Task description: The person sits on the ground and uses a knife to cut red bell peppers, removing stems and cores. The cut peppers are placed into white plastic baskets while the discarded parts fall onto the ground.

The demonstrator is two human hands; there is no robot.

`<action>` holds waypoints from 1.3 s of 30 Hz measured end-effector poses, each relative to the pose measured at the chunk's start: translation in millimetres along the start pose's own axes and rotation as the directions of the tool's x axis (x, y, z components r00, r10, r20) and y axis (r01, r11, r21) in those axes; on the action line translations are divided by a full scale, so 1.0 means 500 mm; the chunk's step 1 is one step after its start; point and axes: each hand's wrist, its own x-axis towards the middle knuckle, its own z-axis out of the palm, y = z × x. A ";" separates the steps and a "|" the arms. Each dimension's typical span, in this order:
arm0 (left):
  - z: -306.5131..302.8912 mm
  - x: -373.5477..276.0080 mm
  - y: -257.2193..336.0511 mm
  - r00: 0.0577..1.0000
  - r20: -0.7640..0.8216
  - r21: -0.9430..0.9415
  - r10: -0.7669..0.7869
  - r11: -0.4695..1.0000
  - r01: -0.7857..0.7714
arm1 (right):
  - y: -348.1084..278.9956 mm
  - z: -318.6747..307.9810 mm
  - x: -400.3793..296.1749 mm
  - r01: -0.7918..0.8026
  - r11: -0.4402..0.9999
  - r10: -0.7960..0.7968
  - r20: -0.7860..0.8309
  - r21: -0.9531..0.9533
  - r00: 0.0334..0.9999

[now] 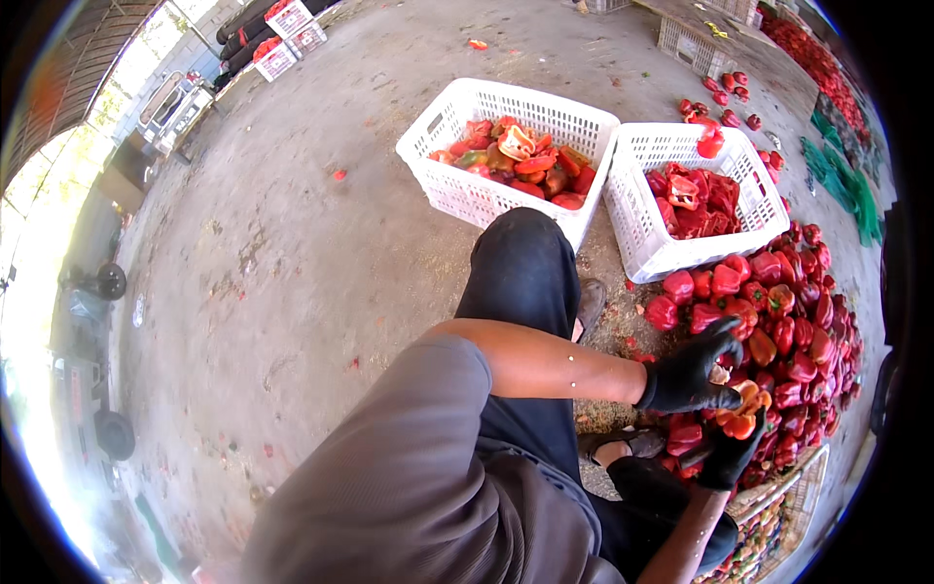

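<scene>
My left hand (pixel 689 376), in a black glove, curls round a pale piece of pepper core (pixel 719 374), its thumb close to an opened orange-red bell pepper (pixel 743 410). That pepper is in my right hand (pixel 733 449), also black-gloved. A dark, narrow thing (pixel 695 455) sticks out beside the right hand; whether it is a knife cannot be told. Under and beyond both hands lies a large heap of whole red bell peppers (pixel 803 343). Cut pepper pieces lie in a white plastic crate (pixel 467 193) and in a second white crate (pixel 657 259) beside it.
A crate of pepper cores and scraps (pixel 810 504) stands at lower right. My knee (pixel 522 255) rises before the first crate. Loose peppers (pixel 730 98), a green net (pixel 839 179) and a low board (pixel 766 66) on a crate lie farther off. Small scraps dot the concrete floor (pixel 292 219).
</scene>
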 end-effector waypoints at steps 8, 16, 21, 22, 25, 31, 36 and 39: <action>-0.078 -0.034 -0.056 0.818 0.330 -0.539 -0.471 0.617 0.573 | -0.124 0.119 -0.035 -0.001 0.988 0.014 0.083 -0.152 0.996; -0.536 0.060 0.103 0.863 -0.229 -0.550 -0.450 0.791 0.267 | -0.237 -0.029 -0.016 -0.143 0.934 0.244 -0.294 0.326 0.924; -0.237 0.025 -0.012 0.655 0.341 -0.227 -0.674 0.617 0.753 | -0.245 -0.061 -0.008 -0.043 0.944 0.150 -0.307 0.328 0.940; -0.168 0.026 -0.023 0.399 0.506 -0.138 -0.764 0.385 0.912 | -0.236 -0.071 -0.003 -0.067 0.945 0.168 -0.299 0.321 0.939; -0.055 0.026 -0.203 0.314 0.665 0.703 -0.678 0.710 0.044 | -0.228 -0.098 -0.005 -0.101 0.943 0.199 -0.293 0.318 0.935; 0.069 0.027 -0.597 0.560 0.721 0.689 -0.409 0.335 -0.642 | -0.211 -0.108 0.001 -0.201 0.912 0.321 -0.317 0.356 0.893; 0.163 0.046 -0.608 0.379 0.518 0.855 -0.767 0.479 -0.199 | -0.197 -0.086 0.019 -0.357 0.926 0.378 -0.314 0.123 0.871; 0.110 -0.006 -0.615 0.435 0.636 0.425 -0.637 0.760 0.492 | -0.166 -0.084 0.025 -0.389 0.921 0.375 -0.266 0.002 0.888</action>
